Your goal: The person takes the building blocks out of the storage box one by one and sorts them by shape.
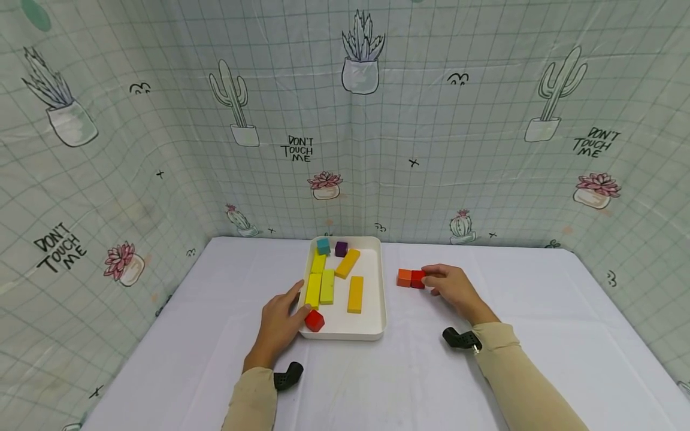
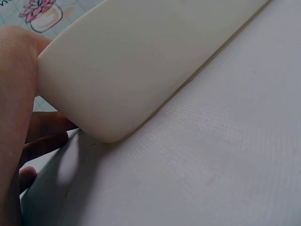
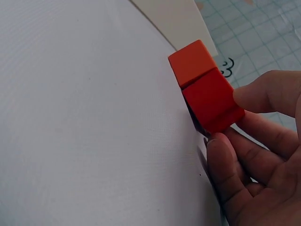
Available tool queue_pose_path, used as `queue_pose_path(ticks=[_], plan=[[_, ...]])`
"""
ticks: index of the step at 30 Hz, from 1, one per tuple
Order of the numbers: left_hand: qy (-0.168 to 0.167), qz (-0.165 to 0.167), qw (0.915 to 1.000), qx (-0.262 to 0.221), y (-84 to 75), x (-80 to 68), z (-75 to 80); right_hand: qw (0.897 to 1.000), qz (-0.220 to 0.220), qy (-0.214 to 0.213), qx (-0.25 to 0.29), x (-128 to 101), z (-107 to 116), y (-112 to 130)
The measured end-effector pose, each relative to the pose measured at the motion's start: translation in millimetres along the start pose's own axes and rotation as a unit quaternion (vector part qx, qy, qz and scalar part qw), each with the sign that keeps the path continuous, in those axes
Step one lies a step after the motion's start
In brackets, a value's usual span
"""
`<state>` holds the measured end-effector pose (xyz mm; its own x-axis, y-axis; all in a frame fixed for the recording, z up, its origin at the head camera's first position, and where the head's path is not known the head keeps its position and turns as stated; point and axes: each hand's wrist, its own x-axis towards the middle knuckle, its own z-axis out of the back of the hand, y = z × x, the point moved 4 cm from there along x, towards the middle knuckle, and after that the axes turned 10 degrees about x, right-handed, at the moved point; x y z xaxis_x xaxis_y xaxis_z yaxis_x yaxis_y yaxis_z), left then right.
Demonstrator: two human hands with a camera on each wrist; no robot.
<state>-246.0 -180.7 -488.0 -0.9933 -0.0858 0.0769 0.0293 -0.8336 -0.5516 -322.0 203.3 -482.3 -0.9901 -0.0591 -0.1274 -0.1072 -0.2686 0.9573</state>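
My left hand (image 1: 278, 323) grips the left wall of a white tray (image 1: 372, 332) near its front corner, the thumb over the rim beside a red block (image 1: 315, 321) inside. In the left wrist view, fingers show behind the tray's outer wall (image 2: 127, 61). Right of the tray, my right hand (image 1: 453, 290) pinches a red cube (image 3: 211, 101) at its right end. An orange cube (image 3: 194, 63) sits flush against the red one's left side. Both cubes are close over the white cloth in the head view.
In the tray lie several yellow-green bars (image 1: 327, 287), two amber bars (image 1: 355, 294), a teal cube (image 1: 323, 246) and a purple cube (image 1: 341, 249). A white cloth (image 1: 377, 383) covers the table. Behind it hangs a patterned curtain (image 1: 431, 197).
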Motion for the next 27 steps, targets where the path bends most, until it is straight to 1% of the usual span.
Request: queue_pose_path(ticks=[12,22,25,27], plan=[[-0.002,-0.007,1.0,0.004,-0.7,1.9,0.7,1.0,0.003,0.009,-0.008,0.4,-2.2,0.4],[-0.006,-0.007,1.0,0.003,-1.5,-0.6,0.4,1.0,0.005,0.007,-0.023,1.6,-1.7,0.2],[-0.006,-0.005,1.0,0.002,-1.5,-1.2,0.7,1.0,0.002,0.006,-0.019,0.4,0.0,0.2],[-0.007,-0.005,1.0,0.002,-1.4,-1.4,0.7,1.0,0.001,0.006,-0.006,-0.7,1.5,-0.2]])
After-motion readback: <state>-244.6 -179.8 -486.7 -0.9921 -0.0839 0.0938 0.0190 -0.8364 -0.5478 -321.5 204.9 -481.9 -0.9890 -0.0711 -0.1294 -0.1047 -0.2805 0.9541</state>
